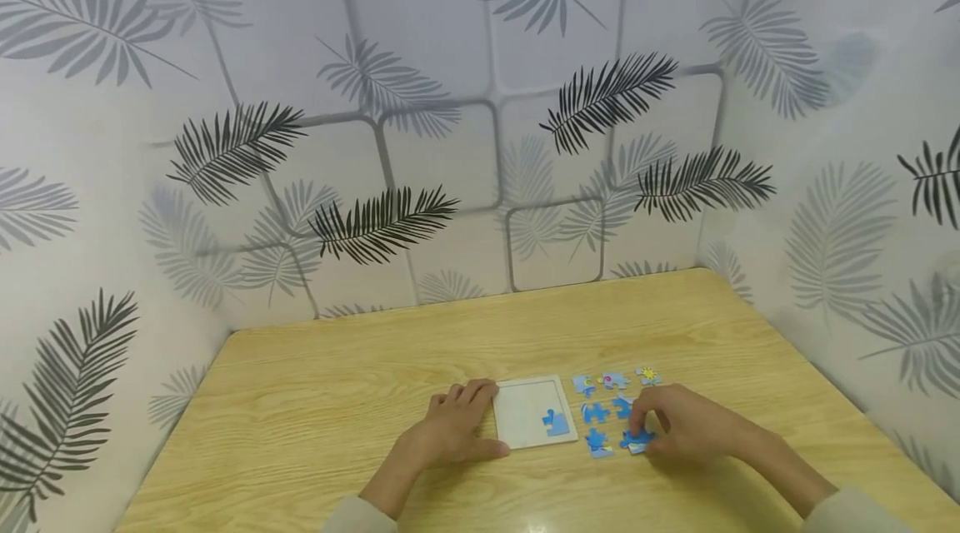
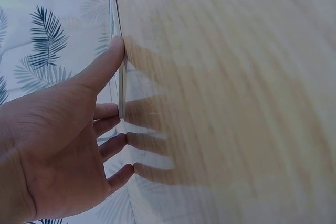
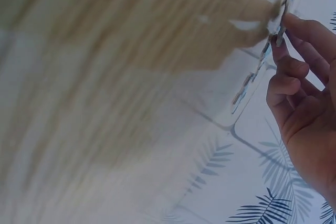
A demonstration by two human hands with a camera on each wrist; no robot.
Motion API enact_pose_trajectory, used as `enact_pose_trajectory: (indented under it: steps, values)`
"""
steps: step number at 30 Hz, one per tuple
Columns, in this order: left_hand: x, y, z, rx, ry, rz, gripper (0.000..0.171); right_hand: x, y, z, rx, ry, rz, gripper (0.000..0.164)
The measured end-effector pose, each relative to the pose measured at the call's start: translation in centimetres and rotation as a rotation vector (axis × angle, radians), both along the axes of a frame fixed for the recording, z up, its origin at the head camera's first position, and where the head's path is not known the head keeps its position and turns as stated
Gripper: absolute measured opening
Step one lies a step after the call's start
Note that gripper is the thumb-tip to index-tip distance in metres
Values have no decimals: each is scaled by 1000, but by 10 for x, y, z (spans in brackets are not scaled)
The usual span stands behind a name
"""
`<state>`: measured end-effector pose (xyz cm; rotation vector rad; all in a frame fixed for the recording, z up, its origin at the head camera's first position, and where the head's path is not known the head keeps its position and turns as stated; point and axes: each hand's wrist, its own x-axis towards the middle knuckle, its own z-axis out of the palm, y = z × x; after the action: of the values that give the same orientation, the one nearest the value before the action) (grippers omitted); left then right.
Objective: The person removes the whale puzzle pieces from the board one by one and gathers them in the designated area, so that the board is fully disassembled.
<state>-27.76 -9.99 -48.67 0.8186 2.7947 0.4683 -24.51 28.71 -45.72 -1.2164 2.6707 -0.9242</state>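
Observation:
A square white puzzle board [image 1: 521,412] lies on the table, with one blue jigsaw piece [image 1: 557,423] in its lower right corner. My left hand [image 1: 455,426] rests at the board's left side, its spread fingers and thumb touching the edge; the left wrist view shows the thumb against the board [image 2: 123,87] side-on. To the right of the board, my right hand [image 1: 686,423] pinches a blue puzzle piece [image 1: 637,440] between thumb and forefinger, low over the table. The right wrist view shows that piece [image 3: 281,31] edge-on at the fingertips.
Several loose pieces lie right of the board, among them one with a yellow sun [image 1: 647,375], one with a pink swirl [image 1: 613,381] and a blue one [image 1: 597,440]. The wood-grain table [image 1: 360,375] meets a leaf-patterned wall covering [image 1: 450,150] behind and on both sides.

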Motion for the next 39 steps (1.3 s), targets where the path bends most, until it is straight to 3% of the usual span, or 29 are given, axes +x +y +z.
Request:
enact_pose_trajectory:
  steps: [16, 21, 26, 31, 39]
  values:
    - [5, -1, 3, 2, 0, -20, 92, -3, -7, -1, 41, -20, -39, 21]
    - [4, 0, 5, -4, -8, -21, 92, -9, -31, 7, 14, -10, -15, 17]
    - [0, 0, 2, 10, -19, -18, 90, -20, -65, 5, -5, -22, 56, 30]
    - [-2, 1, -3, 35, -17, -34, 89, -25, -90, -2, 49, -113, 17, 35]
    - [-3, -2, -3, 24, -2, -15, 90, -24, -107, 5, 111, -103, -1, 34]
